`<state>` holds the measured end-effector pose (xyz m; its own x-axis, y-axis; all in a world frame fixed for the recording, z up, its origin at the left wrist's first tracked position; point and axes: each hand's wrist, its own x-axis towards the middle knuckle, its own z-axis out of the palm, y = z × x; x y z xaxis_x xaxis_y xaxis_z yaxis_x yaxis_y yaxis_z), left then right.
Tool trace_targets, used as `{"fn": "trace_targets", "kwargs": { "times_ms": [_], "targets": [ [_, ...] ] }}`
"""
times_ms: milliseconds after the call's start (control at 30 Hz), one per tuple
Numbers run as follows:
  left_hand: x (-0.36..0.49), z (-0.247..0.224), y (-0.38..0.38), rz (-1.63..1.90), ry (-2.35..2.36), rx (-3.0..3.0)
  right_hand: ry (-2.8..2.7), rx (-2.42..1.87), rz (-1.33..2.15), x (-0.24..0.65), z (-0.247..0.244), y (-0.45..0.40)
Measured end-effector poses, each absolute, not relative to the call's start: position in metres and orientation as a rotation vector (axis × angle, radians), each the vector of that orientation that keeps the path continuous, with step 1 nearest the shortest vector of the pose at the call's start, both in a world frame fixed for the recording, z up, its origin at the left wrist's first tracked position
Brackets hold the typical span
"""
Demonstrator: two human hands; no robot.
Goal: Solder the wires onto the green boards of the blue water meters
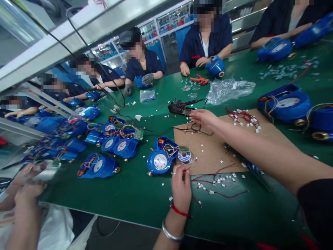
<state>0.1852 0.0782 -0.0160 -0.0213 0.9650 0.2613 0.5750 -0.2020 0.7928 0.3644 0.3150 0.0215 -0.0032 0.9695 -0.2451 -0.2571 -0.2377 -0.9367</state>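
Note:
My left hand [181, 185], with a red cord and a silver bangle at the wrist, is closed at the table's near side. Its fingertips pinch a thin red wire [189, 168] beside a solder spool [184, 157]. Just behind it is a blue water meter [159, 161] with its wiring box uncovered and a small circuit board [183, 148] at its edge. My right hand [204, 116] reaches across a cardboard sheet [208, 139], fingers stretched out at the black soldering iron stand [177, 108]. A soldering iron [194, 102] lies on that stand.
Red wires with white connectors [218, 180] lie scattered nearby. More blue meters [122, 147] crowd the left; others [286, 104] stand right. Orange pliers [199, 80] and a plastic bag [230, 91] lie beyond. Co-workers sit opposite; another person's hands [28, 187] are at left.

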Motion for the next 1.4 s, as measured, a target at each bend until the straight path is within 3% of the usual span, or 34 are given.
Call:
{"fn": "trace_targets", "kwargs": {
  "times_ms": [200,400,667,933,1400],
  "targets": [
    [0.181,-0.019,0.082,1.081,1.647,1.690,-0.674,-1.224,1.489,0.319,0.011,0.395],
    [0.178,-0.018,0.084,1.099,1.646,1.653,-0.601,-1.195,1.342,0.316,0.013,0.404],
    [0.178,-0.020,0.081,1.170,1.613,1.702,-0.799,-0.941,1.088,0.376,0.035,0.276],
    [0.178,-0.023,0.084,1.113,1.610,1.799,-0.861,-0.885,1.187,0.408,0.018,0.137],
    [0.182,-0.025,0.091,1.069,1.621,1.835,-1.456,-1.267,1.160,0.401,0.002,0.099]
  ]
}}
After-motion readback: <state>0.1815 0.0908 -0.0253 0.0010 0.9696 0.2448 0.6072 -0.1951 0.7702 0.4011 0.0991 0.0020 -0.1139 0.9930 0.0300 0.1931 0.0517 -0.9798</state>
